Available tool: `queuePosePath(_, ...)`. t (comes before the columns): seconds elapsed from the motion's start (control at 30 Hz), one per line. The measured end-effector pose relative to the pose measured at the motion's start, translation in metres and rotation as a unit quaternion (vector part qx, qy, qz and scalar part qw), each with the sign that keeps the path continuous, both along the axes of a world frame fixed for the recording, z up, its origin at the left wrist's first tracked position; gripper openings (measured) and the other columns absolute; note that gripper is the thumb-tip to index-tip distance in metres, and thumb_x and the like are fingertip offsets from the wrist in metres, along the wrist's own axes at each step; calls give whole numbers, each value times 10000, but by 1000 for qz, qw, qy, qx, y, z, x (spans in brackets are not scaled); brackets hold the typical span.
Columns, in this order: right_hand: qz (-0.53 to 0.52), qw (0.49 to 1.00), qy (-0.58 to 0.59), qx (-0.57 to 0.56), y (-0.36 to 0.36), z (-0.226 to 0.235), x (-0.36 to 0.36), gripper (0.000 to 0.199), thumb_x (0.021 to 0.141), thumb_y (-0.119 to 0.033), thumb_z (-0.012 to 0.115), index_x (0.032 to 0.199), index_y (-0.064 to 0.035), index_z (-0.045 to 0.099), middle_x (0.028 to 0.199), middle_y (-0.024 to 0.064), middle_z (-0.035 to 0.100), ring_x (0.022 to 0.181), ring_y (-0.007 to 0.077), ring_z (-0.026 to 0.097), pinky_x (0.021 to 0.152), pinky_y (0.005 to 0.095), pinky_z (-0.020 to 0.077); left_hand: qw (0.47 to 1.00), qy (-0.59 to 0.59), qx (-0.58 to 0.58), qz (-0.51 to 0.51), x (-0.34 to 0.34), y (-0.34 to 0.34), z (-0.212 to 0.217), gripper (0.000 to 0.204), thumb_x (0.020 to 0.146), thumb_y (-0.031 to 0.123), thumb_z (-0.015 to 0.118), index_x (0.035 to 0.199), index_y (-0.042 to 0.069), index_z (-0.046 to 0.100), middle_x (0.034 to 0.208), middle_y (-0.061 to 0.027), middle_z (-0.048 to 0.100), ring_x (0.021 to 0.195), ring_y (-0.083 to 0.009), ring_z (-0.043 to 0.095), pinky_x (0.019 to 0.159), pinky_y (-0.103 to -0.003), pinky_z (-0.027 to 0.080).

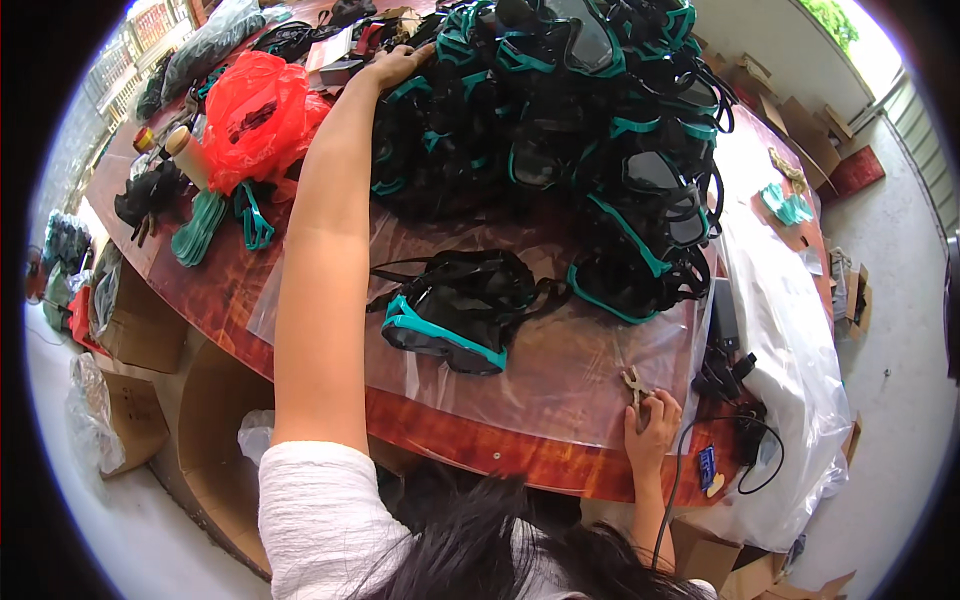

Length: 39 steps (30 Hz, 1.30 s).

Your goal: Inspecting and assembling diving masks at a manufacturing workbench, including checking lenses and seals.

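My left arm stretches far across the table, and my left hand point(396, 68) is at the left edge of a heap of diving masks point(540, 130), its fingers reaching out among dark items. These masks are black with teal frames. Near the front edge, my right hand point(657, 425) is closed around a pair of pliers point(635, 384), jaws pointing away from me. Between my arms a single diving mask point(445, 335) lies on clear plastic sheeting point(540, 400), its teal rim towards me and its black strap behind it.
A red plastic bag point(255, 120) sits left of my arm, beside teal parts point(200, 228) and a tape roll point(185, 145). At right are a black cable point(775, 460), a blue packet point(707, 467) and white plastic sheeting point(790, 380). Cardboard boxes point(140, 320) stand on the floor.
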State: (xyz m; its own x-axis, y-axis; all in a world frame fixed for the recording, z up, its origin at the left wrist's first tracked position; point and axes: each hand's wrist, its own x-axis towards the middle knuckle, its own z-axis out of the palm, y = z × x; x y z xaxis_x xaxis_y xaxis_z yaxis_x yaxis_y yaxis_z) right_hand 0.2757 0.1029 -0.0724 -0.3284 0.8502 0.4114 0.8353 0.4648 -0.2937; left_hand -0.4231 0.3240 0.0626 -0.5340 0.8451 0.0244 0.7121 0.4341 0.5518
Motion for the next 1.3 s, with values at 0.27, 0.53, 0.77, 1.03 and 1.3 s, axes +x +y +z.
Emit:
queuePosePath(0.27, -8, 1000, -3, 2, 5, -1, 9, 304, 769, -192, 754, 989, -57, 593, 1212, 150, 561, 1156, 367, 503, 980, 460, 388, 926, -164, 243, -239, 25, -28, 20, 617, 963, 551, 467, 1369, 87, 481, 1410, -212, 467, 1313, -430, 415, 1083, -436, 364)
queuePosePath(0.53, 72, 992, 53, 92, -3, 3, 1, 185, 837, -133, 679, 977, -41, 602, 1216, 175, 585, 1138, 386, 529, 1006, 487, 383, 912, 161, 333, -178, 193, -202, 75, 461, 976, 437, 520, 1169, 29, 614, 1155, -204, 613, 1117, -331, 572, 942, -392, 430)
queuePosePath(0.77, 209, 963, 167, -35, -28, 21, -105, 314, 780, -85, 711, 1080, -55, 622, 1152, 139, 617, 1126, 371, 536, 975, 440, 429, 965, -1, 226, -133, 262, -354, -36, 402, 921, 253, 664, 1268, 72, 574, 1331, -135, 529, 1206, -290, 539, 1000, -385, 439)
queuePosePath(1.03, 236, 939, 199, -149, -13, 5, -193, 367, 784, -159, 740, 1107, -29, 626, 937, 149, 641, 868, 353, 599, 773, 429, 483, 956, 29, 272, -101, 306, -348, -74, 577, 871, 154, 704, 1399, 102, 478, 1431, -145, 440, 1296, -326, 444, 1082, -396, 363)
queuePosePath(1.3, 212, 926, 312, -20, -32, 60, -133, 413, 751, 23, 716, 1156, -38, 661, 1018, 149, 663, 893, 308, 657, 749, 360, 534, 895, -68, 421, -130, 361, -353, -68, 747, 783, 117, 799, 1400, 106, 378, 1502, -166, 310, 1288, -293, 434, 1014, -380, 445)
